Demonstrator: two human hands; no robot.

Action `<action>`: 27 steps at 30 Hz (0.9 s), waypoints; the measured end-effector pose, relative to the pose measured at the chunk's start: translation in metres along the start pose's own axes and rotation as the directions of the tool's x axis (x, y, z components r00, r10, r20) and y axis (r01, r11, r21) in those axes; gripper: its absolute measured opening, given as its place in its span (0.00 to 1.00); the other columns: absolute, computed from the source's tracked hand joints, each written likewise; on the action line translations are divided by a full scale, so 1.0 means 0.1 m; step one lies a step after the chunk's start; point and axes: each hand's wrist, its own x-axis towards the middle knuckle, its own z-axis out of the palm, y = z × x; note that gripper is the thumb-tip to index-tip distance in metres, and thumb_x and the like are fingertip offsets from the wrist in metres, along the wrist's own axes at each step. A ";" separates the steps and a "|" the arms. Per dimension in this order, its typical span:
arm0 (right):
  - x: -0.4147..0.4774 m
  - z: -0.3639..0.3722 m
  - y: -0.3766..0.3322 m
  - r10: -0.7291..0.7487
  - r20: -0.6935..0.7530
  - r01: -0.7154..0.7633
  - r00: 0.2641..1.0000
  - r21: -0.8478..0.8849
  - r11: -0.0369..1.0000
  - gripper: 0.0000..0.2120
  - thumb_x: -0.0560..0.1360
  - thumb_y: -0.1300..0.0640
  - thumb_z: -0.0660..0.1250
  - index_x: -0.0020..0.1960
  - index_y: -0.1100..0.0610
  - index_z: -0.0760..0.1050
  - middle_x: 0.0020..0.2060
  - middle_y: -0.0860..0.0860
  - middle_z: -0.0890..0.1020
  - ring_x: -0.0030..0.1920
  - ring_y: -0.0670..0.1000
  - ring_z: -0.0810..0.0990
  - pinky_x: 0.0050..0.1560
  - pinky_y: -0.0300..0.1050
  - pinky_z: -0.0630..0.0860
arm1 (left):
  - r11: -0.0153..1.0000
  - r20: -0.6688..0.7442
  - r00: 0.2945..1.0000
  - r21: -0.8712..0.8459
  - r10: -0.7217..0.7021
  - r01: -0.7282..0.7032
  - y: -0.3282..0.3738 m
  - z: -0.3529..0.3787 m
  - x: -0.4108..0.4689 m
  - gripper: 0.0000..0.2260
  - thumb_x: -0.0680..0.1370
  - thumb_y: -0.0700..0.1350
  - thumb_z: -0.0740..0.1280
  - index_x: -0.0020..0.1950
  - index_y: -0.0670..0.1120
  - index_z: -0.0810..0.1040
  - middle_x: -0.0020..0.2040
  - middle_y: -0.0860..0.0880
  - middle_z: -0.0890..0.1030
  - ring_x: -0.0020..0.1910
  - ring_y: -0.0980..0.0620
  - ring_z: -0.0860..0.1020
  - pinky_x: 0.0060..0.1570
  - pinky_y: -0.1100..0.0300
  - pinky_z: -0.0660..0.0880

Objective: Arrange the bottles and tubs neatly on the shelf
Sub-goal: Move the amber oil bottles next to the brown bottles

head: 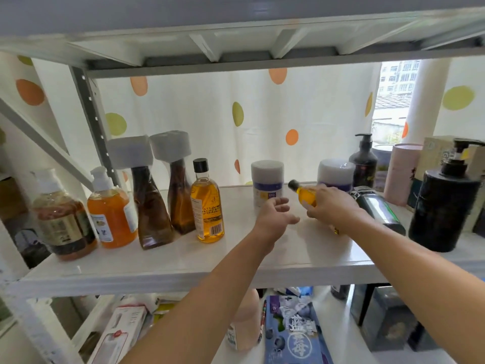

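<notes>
Barcode (216, 229) on tall yellow bottle (206, 198)

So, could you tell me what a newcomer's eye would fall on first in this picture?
Mid-shelf, the right hand grips a small amber bottle tilted with its dark cap pointing left, while the left hand hovers open beside it. To their left, five amber and brown bottles stand in a row on the white shelf, before a dotted curtain.
</notes>
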 end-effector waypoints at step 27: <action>-0.03 0.38 -1.66 -0.223 0.010 0.085 0.975 0.907 0.411 0.33 0.71 0.50 0.75 0.72 0.53 0.65 0.61 0.51 0.79 0.60 0.51 0.78 0.62 0.54 0.76 | 0.985 -0.181 0.981 0.168 0.067 -0.036 -0.18 -0.70 -0.56 0.33 0.76 0.46 0.70 0.78 0.48 0.59 0.75 0.50 0.67 0.73 0.50 0.65 0.69 0.55 0.65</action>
